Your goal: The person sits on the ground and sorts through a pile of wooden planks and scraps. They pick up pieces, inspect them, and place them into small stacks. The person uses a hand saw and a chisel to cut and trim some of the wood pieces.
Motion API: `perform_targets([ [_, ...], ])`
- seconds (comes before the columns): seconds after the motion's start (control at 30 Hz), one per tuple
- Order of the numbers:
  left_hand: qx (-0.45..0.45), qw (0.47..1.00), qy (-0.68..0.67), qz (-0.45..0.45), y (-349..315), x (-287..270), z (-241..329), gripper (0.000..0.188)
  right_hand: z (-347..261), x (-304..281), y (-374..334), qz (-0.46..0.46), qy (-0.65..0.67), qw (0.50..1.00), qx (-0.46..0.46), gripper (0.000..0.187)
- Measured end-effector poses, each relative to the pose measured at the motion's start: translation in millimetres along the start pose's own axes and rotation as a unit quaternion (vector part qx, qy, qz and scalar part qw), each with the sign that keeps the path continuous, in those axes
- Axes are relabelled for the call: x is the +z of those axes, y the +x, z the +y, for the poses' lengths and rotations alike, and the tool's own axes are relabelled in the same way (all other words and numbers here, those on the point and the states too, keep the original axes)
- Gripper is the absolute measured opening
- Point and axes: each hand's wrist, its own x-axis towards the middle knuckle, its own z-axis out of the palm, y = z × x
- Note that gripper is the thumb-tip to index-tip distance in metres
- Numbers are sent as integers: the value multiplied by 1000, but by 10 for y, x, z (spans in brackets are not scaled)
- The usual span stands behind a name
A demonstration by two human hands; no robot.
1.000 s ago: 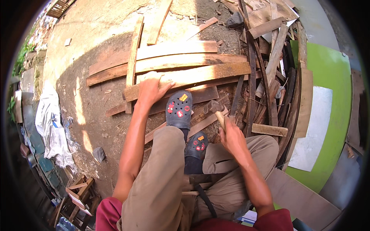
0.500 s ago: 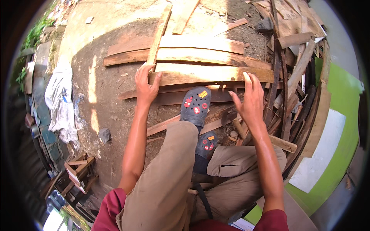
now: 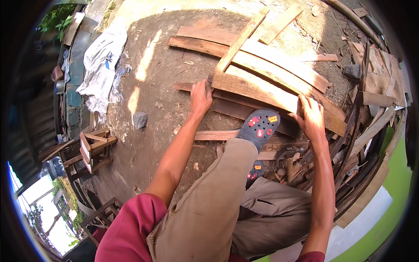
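A light-brown wooden plank (image 3: pixel 257 92) lies tilted across other boards in front of me, its left end nearer the top. My right hand (image 3: pixel 312 118) grips this plank toward its right part, fingers over the top and thumb at the near edge. At its left end, my left hand (image 3: pixel 200 99) is closed around a small dark piece (image 3: pixel 210 81). I cannot make out whether that piece is a board end or something separate. A narrow wood strip (image 3: pixel 243 40) runs away from the plank's left end, crossing the boards behind.
More boards (image 3: pixel 198 44) lie beyond and beneath the plank. My clog (image 3: pixel 260 127) rests beside its near edge. Piled scrap wood (image 3: pixel 371 131) stands at right, near a dark stone (image 3: pixel 352 71). Leftward are a white sack (image 3: pixel 101 65), another stone (image 3: pixel 139 120) and a wooden frame (image 3: pixel 94 148).
My view has turned, so the boards appear further right and slanted. The left hand's spread fingers have closed at the plank's left end; the right hand has come to grip the plank.
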Motion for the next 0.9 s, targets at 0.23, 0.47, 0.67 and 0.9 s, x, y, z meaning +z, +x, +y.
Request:
perform_targets([
  [0.23, -19, 998, 44, 36, 487, -416, -277, 46, -40, 195, 3, -4, -7, 1000, 5, 73],
  [0.47, 44, 995, 3, 92, 354, -305, -14, 47, -16, 335, 22, -35, -13, 999, 1, 76],
  [0.67, 206, 977, -47, -32, 260, -102, 667, 58, 79, 362, 16, -37, 3, 999, -38, 74],
  [0.9, 234, 964, -17, -121, 309, -33, 563, 74, -25, 342, -24, -54, -19, 998, -17, 71],
])
